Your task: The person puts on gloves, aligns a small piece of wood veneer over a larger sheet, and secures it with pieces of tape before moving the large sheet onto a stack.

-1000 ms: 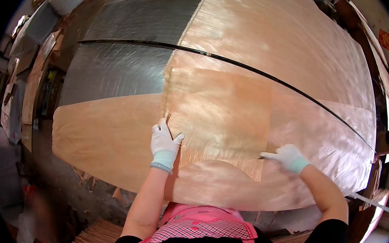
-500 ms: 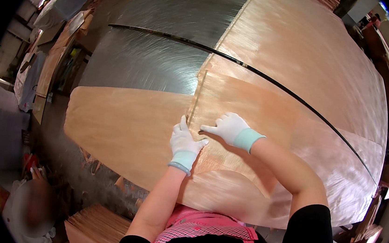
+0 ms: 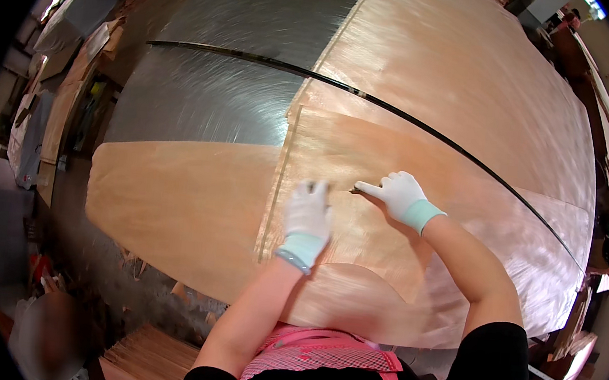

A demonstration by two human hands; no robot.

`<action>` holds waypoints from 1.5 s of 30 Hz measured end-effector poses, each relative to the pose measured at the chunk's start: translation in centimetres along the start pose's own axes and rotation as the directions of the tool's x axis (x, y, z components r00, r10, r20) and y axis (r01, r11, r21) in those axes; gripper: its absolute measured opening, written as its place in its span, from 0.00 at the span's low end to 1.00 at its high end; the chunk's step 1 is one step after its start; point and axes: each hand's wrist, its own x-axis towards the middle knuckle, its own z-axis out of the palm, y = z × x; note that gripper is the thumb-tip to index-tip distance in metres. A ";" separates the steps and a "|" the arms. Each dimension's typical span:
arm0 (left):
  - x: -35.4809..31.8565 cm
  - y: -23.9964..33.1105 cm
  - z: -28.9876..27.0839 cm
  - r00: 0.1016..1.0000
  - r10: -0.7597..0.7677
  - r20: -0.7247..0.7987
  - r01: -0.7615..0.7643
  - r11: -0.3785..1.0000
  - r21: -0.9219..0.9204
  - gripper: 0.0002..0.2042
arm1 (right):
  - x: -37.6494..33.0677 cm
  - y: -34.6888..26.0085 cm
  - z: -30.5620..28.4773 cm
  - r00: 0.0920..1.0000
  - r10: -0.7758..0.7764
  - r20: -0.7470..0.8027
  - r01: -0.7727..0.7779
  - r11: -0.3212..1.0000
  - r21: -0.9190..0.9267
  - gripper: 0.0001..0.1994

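Thin tan wood veneer sheets [image 3: 187, 186] overlap on a big metal-topped table. My white-gloved right hand [image 3: 401, 195] is closed, index finger extended along a small dark tool, perhaps a blade [image 3: 355, 191], whose tip is over the veneer. My left hand [image 3: 308, 209], also gloved, hovers over or rests on the veneer just right of a narrow straight strip [image 3: 280, 180] along the sheet's edge. Motion smears its fingers, and whether it touches cannot be told. Nearer my body lies a pale veneer piece with a curved edge [image 3: 346, 289].
A long, thin black rod [image 3: 414, 120] crosses the table beyond my hands. Bare grey metal [image 3: 203, 100] shows at the far left. A stack of veneer [image 3: 153, 355] stands at the lower left. Another person [image 3: 570, 19] is at the far right, and benches with boards line the left.
My left hand has moved right, off the strip and onto the veneer. My right hand, with the small dark tool, has shifted right and slightly away from me. The view has shifted a little.
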 end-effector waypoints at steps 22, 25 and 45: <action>1.7 3.7 2.2 0.971 -0.037 0.237 0.060 0.994 -0.094 0.46 | -17.5 -8.3 3.9 0.565 0.650 0.509 -0.799 0.585 0.139 0.42; 1.4 3.5 2.3 0.980 -0.039 0.196 0.058 0.994 -0.096 0.45 | -20.4 -12.9 4.9 0.494 0.691 0.528 -0.859 0.482 0.172 0.43; 1.3 4.1 0.8 0.980 -0.001 0.201 0.014 0.998 -0.061 0.50 | -10.6 -9.6 0.9 0.849 0.525 -0.056 -0.385 0.688 0.615 0.21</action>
